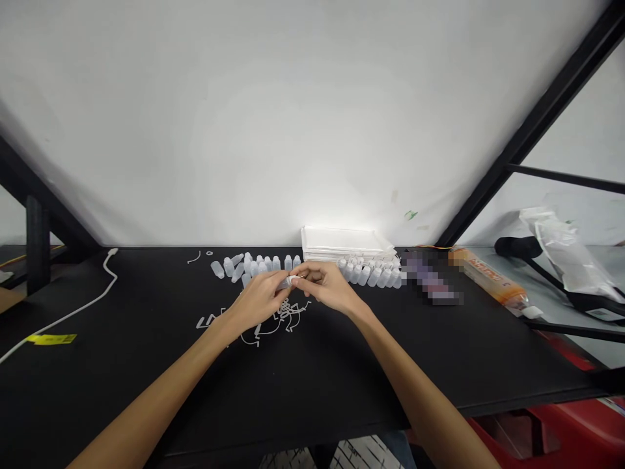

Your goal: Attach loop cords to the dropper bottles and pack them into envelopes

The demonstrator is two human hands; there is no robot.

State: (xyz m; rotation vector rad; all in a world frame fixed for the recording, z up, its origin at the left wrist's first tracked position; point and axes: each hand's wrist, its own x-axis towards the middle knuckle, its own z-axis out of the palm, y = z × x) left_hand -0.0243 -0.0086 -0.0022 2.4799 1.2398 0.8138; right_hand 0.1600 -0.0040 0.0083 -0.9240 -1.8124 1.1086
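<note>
My left hand (261, 296) is closed around a small translucent plastic bottle (284, 284), mostly hidden by the fingers. From the right, my right hand (325, 283) pinches the white top (291, 280) of that same bottle; whether this is a cap or a strip around the neck I cannot tell. Below the hands lies a loose heap of thin white bent strips (286, 312). Behind the left hand stand several similar small bottles (261, 264), a few of them lying over. More bottles (374, 275) are lined up in rows beyond the right hand.
A stack of flat white packs (342, 242) rests against the wall. At left runs a white cable (92, 303) with a yellow tag (53, 339). An orange-labelled plastic bottle (488, 277) lies at the right, near the black frame. A red stool (576, 430) stands below the table edge.
</note>
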